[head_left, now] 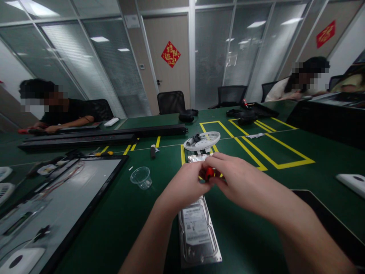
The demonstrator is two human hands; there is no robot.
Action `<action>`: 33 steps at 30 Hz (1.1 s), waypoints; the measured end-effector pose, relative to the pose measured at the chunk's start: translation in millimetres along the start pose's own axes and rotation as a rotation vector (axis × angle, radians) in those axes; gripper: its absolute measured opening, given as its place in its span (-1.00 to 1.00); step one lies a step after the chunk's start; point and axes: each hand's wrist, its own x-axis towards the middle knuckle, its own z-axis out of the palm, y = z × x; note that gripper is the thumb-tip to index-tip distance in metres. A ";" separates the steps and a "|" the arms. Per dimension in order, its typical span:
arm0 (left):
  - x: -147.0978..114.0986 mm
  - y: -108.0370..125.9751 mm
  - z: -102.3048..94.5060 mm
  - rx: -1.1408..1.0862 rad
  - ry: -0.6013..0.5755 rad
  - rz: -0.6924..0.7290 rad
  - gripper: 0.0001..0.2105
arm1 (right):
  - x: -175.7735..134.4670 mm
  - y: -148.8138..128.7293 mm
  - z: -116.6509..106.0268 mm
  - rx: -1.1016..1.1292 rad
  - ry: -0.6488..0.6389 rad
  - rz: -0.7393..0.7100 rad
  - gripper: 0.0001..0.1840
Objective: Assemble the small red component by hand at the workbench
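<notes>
My left hand (189,182) and my right hand (234,173) meet over the table, both with bent fingers closed round a small red-and-black handle (210,173). Only the rounded end of the handle shows; the rest is hidden by my fingers. Below my wrists a silver hard drive (196,232) with a white label lies flat on the green table. Just beyond my fingers, another silver metal piece (195,158) is partly covered by my hands. A white oval basket (209,140) with dark parts in it stands behind that.
A clear plastic cup (141,178) stands left of my hands, near a large opened panel (85,194). Long black bars (114,132) lie farther back. A dark flat device (322,209) is at right. One person (71,110) sits at left, another (285,89) at right.
</notes>
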 end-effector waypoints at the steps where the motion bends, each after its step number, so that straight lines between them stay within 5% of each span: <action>1: 0.2 0.1 0.1 0.003 0.002 -0.003 -0.82 | -0.2 0.3 0.1 0.015 -0.011 -0.018 -0.72; 8: -0.6 0.8 0.1 -0.041 -0.004 -0.028 -0.81 | 2.1 0.0 -0.1 -0.052 -0.002 0.075 -0.95; 15: -0.9 2.3 -1.6 0.008 0.002 -0.027 -0.82 | -0.6 2.6 2.2 0.017 0.000 -0.028 -0.71; 20: -1.0 5.0 -2.2 -0.002 -0.002 -0.014 -0.83 | 2.6 0.1 1.7 -0.046 0.004 0.041 -0.96; 28: -1.6 5.3 -2.7 0.024 0.001 -0.024 -0.75 | -2.3 -1.0 0.3 0.002 0.005 -0.016 -0.75; 33: -0.8 6.5 -3.2 0.043 0.009 -0.010 -0.78 | 1.9 -1.6 1.4 -0.025 -0.003 0.040 -0.92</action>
